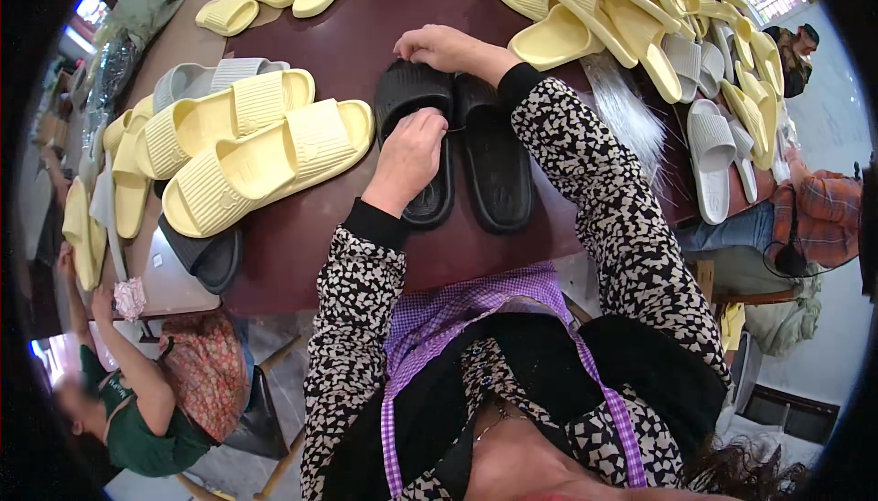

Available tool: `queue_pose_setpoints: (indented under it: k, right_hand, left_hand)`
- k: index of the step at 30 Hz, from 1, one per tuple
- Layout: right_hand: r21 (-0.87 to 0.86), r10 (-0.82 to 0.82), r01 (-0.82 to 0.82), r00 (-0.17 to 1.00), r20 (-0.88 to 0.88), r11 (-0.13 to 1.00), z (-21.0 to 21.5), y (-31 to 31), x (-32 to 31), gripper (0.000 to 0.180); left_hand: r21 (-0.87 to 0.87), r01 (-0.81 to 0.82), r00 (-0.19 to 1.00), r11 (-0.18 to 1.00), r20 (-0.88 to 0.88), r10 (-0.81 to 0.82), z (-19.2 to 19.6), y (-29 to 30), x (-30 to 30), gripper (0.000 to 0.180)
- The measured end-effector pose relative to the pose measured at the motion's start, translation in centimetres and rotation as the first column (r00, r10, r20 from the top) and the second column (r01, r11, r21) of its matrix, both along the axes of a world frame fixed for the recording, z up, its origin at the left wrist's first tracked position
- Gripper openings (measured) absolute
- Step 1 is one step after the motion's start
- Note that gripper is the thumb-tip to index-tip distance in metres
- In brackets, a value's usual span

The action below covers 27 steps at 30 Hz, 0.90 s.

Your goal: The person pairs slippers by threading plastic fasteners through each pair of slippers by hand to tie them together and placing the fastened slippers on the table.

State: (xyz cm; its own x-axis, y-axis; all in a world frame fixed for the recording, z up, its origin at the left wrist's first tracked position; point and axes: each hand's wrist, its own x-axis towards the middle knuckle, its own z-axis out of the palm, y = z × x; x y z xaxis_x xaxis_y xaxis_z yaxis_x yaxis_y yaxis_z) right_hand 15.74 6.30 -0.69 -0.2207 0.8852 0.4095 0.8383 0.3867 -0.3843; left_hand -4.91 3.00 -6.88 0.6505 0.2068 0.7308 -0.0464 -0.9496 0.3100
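Observation:
A pair of black slide sandals lies side by side on the dark red table, the left slide (430, 199) and the right slide (498, 181). My left hand (412, 155) is closed in a pinch at the inner side of the left slide's strap. Something thin shows by its fingertips, too small to name. Over the far end of the same slide my right hand (441, 47) curls its fingers, gripping the edge of the slide. Its wrist passes above the right slide, whose strap is partly hidden.
Yellow slides (274, 163) and a grey slide (183, 85) lie to the left, above a dark slide (215, 259). A heap of yellow slides (631, 16) and a bundle of clear thin strands (626, 108) are on the right. Co-workers sit at both sides.

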Motion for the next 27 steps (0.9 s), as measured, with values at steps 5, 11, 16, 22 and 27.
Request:
queue_pose_setpoints:
  k: [5, 11, 16, 22, 27]
  right_hand:
    - [-0.161, -0.124, 0.156, 0.974, 0.189, 0.975, 0.6, -0.5, -0.1, 0.013]
    - [0.026, -0.289, 0.288, 0.948, 0.136, 0.957, -0.4, -2.5, 2.2, 0.016]
    - [0.106, -0.336, 0.357, 0.925, -0.177, 0.928, -1.6, -4.4, 1.2, 0.011]
    - [0.175, -0.201, 0.297, 0.883, -0.423, 0.939, -1.3, -6.3, -1.5, 0.008]
    - [0.121, -0.208, 0.329, 0.799, -0.564, 0.936, -1.5, -7.9, -3.0, 0.007]
  left_hand:
    - [0.003, 0.000, 1.000, 1.000, 0.004, 0.000, 0.2, -0.3, 0.0, 0.010]
    - [-0.019, -0.011, 0.993, 1.000, 0.115, 0.013, 1.4, -0.7, 0.1, 0.017]
    - [-0.089, -0.030, 0.964, 0.996, 0.261, 0.053, 1.8, 0.4, -0.2, 0.020]
    - [-0.455, -0.040, 0.964, 0.889, 0.215, 0.154, 5.8, -0.3, 1.1, 0.018]
    - [-0.675, -0.104, 0.994, 0.731, -0.039, 0.105, 6.6, 1.0, 3.8, 0.019]
